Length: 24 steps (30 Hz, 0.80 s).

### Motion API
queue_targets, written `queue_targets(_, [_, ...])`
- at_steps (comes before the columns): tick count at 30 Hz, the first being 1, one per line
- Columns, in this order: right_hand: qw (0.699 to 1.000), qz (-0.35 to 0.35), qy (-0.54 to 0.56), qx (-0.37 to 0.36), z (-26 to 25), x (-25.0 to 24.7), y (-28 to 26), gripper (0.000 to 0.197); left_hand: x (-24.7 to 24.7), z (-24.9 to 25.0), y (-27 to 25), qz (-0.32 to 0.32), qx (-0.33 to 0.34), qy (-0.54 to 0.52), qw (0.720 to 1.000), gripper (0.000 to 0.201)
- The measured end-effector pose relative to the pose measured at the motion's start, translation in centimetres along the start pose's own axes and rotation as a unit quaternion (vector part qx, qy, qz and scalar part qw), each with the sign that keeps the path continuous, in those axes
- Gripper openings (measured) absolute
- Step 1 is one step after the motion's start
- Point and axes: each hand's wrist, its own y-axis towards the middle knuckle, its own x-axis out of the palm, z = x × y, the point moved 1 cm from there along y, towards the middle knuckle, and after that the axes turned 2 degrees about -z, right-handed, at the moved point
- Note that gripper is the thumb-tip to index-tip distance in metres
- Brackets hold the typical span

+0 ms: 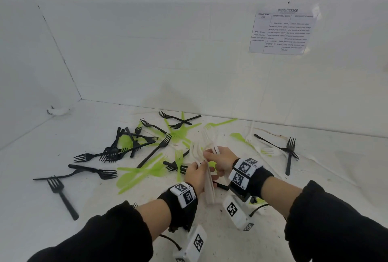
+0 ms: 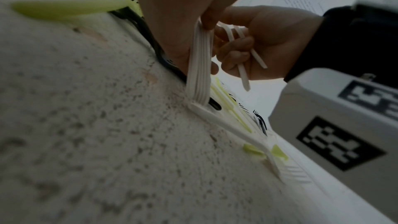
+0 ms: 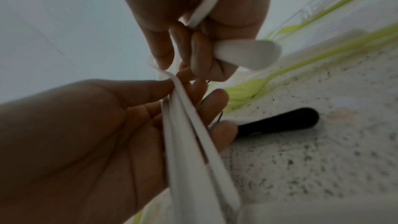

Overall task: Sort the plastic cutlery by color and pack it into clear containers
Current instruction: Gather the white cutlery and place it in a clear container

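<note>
My left hand [image 1: 196,174] grips a bundle of white plastic forks [image 1: 210,188] by the middle. In the left wrist view the handle ends of this white bundle [image 2: 199,67] stand on the table. My right hand [image 1: 220,159], close against the left, holds a few more white forks [image 1: 211,140], tines pointing up and away. In the right wrist view the right hand [image 3: 204,23] pinches white handles [image 3: 203,9] just above the left hand [image 3: 86,134] and its bundle [image 3: 193,151]. Black forks [image 1: 109,154] and green cutlery [image 1: 142,173] lie scattered on the white table [image 1: 63,135].
More black forks [image 1: 289,152], a white fork [image 1: 249,131] and green pieces [image 1: 239,137] lie at the right. A white fork [image 2: 237,130] lies flat by the bundle's foot. White walls close the back and left; a printed sheet [image 1: 281,32] hangs there. No container shows.
</note>
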Motion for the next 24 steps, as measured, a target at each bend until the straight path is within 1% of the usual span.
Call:
queue_targets(3, [1.0, 0.003, -0.014, -0.008, 0.0, -0.1, -0.1, 0.011, -0.1, 0.2, -0.2, 0.007, 0.008, 0.004, 1.0, 0.016])
queue_targets(5, [0.999, 0.021, -0.032, -0.02, 0.1, -0.2, -0.1, 0.011, -0.1, 0.2, -0.1, 0.013, 0.023, 0.023, 0.999, 0.019])
queue_targets(7, [0.999, 0.038, -0.013, -0.028, 0.3, -0.3, -0.1, 0.015, -0.1, 0.1, -0.1, 0.013, 0.028, 0.019, 0.999, 0.021])
queue_targets(9, [0.998, 0.048, 0.019, -0.026, 0.6, -0.3, -0.1, 0.016, 0.0, 0.1, -0.4, -0.004, 0.021, 0.001, 1.0, 0.02])
queue_targets(11, [0.998, 0.057, 0.008, -0.024, 1.0, -0.3, 0.0, 0.017, 0.1, 0.0, -0.4, -0.021, 0.01, -0.005, 1.0, 0.018])
queue_targets(15, [0.997, 0.059, 0.039, -0.032, 1.3, -0.4, 0.0, 0.022, 0.1, -0.3, -0.5, -0.028, 0.012, -0.002, 1.0, 0.017])
queue_targets(18, [0.996, 0.061, 0.041, -0.042, 1.2, -0.2, -0.4, 0.018, 0.1, -0.3, -0.4, -0.048, 0.005, -0.012, 0.999, 0.016])
queue_targets(20, [0.998, 0.042, 0.029, -0.03, 1.1, 0.1, -0.5, 0.012, 0.1, -0.4, -0.4, -0.063, -0.002, -0.005, 0.998, 0.018])
queue_targets(22, [0.999, 0.036, 0.012, -0.012, 0.6, 0.4, -0.5, 0.015, 0.1, -0.5, -0.4, -0.066, 0.002, 0.004, 0.998, 0.015])
queue_targets(24, [0.998, 0.066, -0.002, 0.004, 0.2, 0.3, -0.1, 0.018, 0.1, -0.5, -0.5, -0.045, 0.019, 0.019, 0.999, 0.01])
